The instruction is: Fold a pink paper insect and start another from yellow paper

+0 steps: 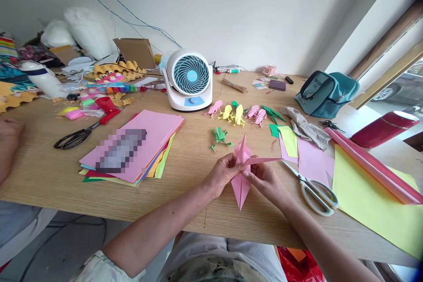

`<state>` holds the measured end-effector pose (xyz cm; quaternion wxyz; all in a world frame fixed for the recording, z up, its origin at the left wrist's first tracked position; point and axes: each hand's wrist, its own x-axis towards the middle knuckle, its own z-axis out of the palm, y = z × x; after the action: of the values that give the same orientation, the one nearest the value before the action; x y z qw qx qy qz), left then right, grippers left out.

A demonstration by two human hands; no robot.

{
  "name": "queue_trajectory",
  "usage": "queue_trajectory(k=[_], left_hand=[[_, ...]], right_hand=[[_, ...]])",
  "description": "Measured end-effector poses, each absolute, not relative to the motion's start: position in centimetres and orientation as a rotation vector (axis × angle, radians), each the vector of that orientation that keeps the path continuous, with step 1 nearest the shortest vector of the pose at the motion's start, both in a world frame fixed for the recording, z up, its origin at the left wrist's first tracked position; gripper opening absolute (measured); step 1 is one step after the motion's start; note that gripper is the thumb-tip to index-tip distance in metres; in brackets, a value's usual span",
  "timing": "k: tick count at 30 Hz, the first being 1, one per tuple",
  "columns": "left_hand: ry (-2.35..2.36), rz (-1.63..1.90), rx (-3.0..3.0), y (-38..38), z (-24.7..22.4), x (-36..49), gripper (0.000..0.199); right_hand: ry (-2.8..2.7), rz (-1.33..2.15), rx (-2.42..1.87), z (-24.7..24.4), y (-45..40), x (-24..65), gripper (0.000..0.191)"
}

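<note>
Pinched between both hands is a folded piece of pink origami paper [241, 189], with one point upward, one toward me and a narrow flap out to the right. My left hand [227, 171] grips its left side, thumb at the centre. On the right side, my right hand [264, 180] presses the folds with thumb and fingers; some fingertips are hidden behind the paper. Just beyond lies a green origami frog [220, 138]. Scissors with pale handles [319, 196] rest open-bladed to the right of my right hand.
Folded yellow [238, 115], pink and green paper figures stand farther back. A white fan [191, 77] is behind them. Left lies a stack of coloured paper [155, 132] and black-handled scissors [77, 136]. Yellow sheets [366, 202], a red bottle [385, 128] and a teal bag [330, 92] sit right. Another person's hand [9, 141] rests far left.
</note>
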<state>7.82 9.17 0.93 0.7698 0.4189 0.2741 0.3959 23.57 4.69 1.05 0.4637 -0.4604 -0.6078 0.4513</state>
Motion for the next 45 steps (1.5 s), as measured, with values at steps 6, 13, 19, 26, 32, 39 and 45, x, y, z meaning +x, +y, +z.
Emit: queue_trajectory(k=[6,13,19,26,32,39,45], left_hand=[[0.624,0.592,0.797,9.6,1.1,7.1,0.048],[0.646,0.623,0.997,10.0,1.7,6.5,0.039],[0.705,0.751,1.207,9.8,1.7,7.1,0.039],[0.735,0.749,1.275,9.7,1.6,7.2,0.042],[0.914,1.239,1.652,10.1,2.1,6.4,0.044],[0.839,1.315,1.834,10.3,2.5,6.1,0.012],[0.809,1.2,1.895,10.3,2.4,6.2,0.011]], right_hand=[[-1.459,1.099,-1.166,-0.2,4.6,23.0,0.034],[-1.448,1.136,-1.171,0.5,4.8,23.4,0.037],[-1.444,1.137,-1.226,1.3,4.8,23.7,0.037],[-1.39,1.119,-1.234,1.0,4.9,24.2,0.037],[-1.346,1.166,-1.245,1.1,4.9,24.2,0.038],[-1.362,1.151,-1.255,1.2,4.8,24.2,0.04],[-1.397,1.138,-1.253,1.3,4.7,24.2,0.039]])
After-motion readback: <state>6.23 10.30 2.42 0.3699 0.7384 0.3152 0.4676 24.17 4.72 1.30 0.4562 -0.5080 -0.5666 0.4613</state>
